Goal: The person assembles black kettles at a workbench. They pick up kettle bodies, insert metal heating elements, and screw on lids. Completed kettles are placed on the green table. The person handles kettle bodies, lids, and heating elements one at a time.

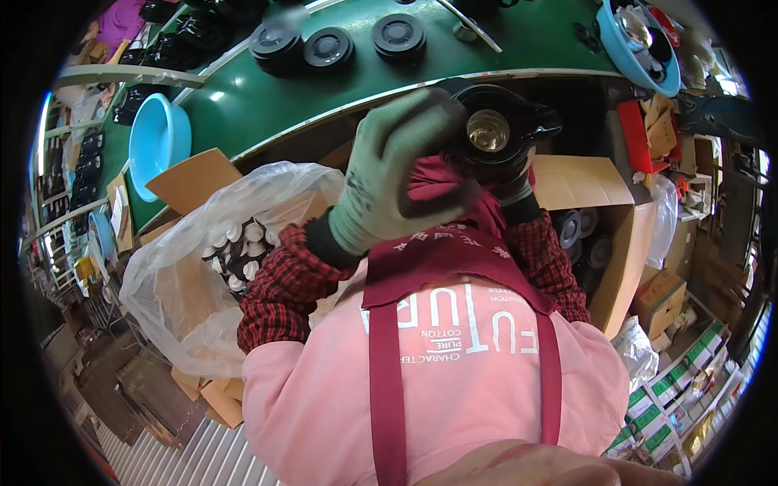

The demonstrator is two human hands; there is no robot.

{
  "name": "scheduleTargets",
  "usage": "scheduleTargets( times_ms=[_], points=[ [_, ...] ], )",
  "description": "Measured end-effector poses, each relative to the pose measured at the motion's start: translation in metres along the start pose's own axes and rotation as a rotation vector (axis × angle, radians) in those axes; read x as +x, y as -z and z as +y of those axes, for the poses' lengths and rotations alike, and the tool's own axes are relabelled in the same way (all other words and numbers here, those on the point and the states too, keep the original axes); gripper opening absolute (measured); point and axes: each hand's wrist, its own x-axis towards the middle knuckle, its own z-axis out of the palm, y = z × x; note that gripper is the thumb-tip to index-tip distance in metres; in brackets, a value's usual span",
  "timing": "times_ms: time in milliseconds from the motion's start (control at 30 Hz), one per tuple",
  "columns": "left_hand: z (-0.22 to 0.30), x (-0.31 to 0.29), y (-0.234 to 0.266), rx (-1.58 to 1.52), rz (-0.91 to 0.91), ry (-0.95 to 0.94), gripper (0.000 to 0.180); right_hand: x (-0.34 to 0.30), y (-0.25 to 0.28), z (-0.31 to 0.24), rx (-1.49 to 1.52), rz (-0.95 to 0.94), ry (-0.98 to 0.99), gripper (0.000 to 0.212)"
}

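A black vacuum jug body (509, 121) stands in front of my chest, its open top facing up and a shiny metal liner (488, 130) showing inside. My right hand (516, 186), in a green glove, grips the jug from the right and below; the jug hides most of its fingers. Close to the jug's left side is my left hand (385, 174), also in a green glove. Its fingers and thumb are curved and spread apart, slightly blurred, with nothing seen between them. Whether its fingertips touch the jug I cannot tell.
Ahead runs a green workbench (267, 101) with stacked black round lids (328, 49) and a light blue basin (160, 138). A plastic-lined carton (182, 267) of small black and white parts sits left. Another carton (620, 267) holds black round parts at right.
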Motion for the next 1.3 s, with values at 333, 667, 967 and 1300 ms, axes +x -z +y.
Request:
scheduleTargets(
  times_ms=[333, 667, 967, 1300],
  points=[
    [0.015, -0.008, -0.038, 0.525, 0.166, -0.186, 0.051, -0.012, -0.038, -0.033, 0.509, 0.068, -0.175, 0.065],
    [-0.003, -0.027, -0.045, 0.345, 0.109, -0.217, 0.055, -0.033, 0.006, -0.012, 0.055, 0.133, -0.096, 0.063],
    [-0.094, -0.085, -0.07, 0.201, -0.314, 0.132, 0.072, 0.056, 0.06, -0.108, -1.023, -0.387, 0.06, 0.056],
    [-0.101, -0.057, -0.118, 0.053, -0.219, 0.192, 0.081, 0.223, 0.1, 0.048, -1.798, 0.213, 0.008, 0.058]
  ],
)
